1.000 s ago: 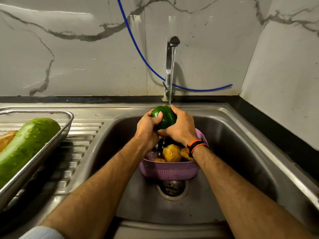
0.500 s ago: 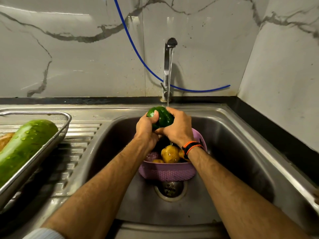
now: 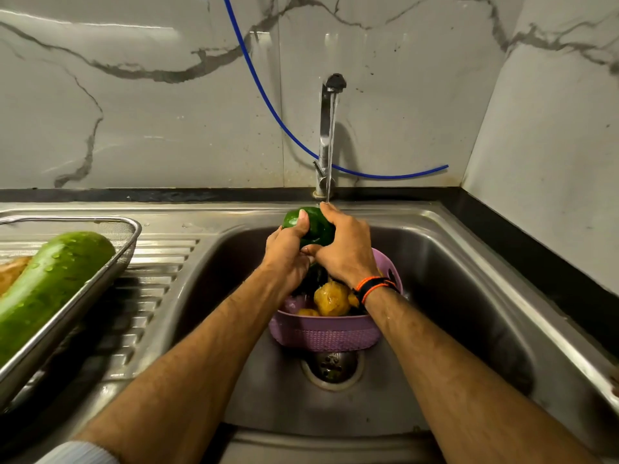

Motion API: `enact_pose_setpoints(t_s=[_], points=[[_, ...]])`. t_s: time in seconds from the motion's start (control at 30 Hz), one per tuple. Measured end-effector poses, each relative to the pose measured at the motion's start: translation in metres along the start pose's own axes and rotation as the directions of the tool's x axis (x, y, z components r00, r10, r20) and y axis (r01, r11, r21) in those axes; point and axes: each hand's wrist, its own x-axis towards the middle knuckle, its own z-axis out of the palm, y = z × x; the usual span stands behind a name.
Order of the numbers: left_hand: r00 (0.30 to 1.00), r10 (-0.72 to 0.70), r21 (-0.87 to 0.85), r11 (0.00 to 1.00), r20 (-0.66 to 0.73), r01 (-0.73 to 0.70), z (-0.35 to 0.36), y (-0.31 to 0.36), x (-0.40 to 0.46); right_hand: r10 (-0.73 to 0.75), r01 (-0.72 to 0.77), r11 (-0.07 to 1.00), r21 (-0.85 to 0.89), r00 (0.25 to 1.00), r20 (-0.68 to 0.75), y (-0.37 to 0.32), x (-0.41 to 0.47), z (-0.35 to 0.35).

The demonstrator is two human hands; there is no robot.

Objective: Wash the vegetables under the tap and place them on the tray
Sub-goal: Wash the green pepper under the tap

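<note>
Both hands closed round one green pepper (image 3: 311, 226), held under the tap (image 3: 329, 135) stream above the basket (image 3: 325, 333) in the sink (image 3: 469, 262). Left hand (image 3: 288, 254) cups it from the left, thumb across the top; right hand (image 3: 341, 249) wraps the right side, water striking near its fingertips (image 3: 326, 207). Pepper likely light, hollow, firm-skinned; wet and glossy, so slippery. Best taken broadly round the body with the palm, not pinched at the shoulders (a thin squeeze would let it squirt out). Count: one pepper in hand; in the basket, at least two yellowish items (image 3: 331, 299) visible, plus something dark and something pinkish, partly hidden by the wrists, so total cannot be told. On the tray (image 3: 100, 283), left on the drainboard: one large gourd (image 3: 50, 286), beaded with drops, and one brownish piece (image 3: 13, 272) beside it, cut off by the frame edge. One tap, running. One blue hose (image 3: 268, 105) along the wall.
</note>
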Motion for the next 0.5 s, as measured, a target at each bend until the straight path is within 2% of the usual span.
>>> enact_pose_setpoints(t_s=[0.13,0.2,0.37,0.5], points=[[1.000,0.025,0.060,0.998,0.009,-0.026,-0.002,-0.001,0.003,0.018,-0.014,0.999,0.046,0.995,-0.102,0.004,-0.001,0.000],[1.000,0.028,0.099,0.995,0.008,-0.029,-0.006,-0.001,0.007,0.044,-0.038,0.997,0.064,0.994,-0.099,0.007,-0.001,0.000],[0.995,0.087,0.282,0.955,0.040,-0.095,-0.014,0.001,0.013,0.043,-0.044,0.998,0.046,0.999,0.030,0.011,0.003,-0.002],[0.978,0.174,0.523,0.826,0.115,-0.208,-0.017,-0.002,0.016,0.020,-0.012,0.998,-0.055,0.989,0.147,0.014,0.004,-0.005]])
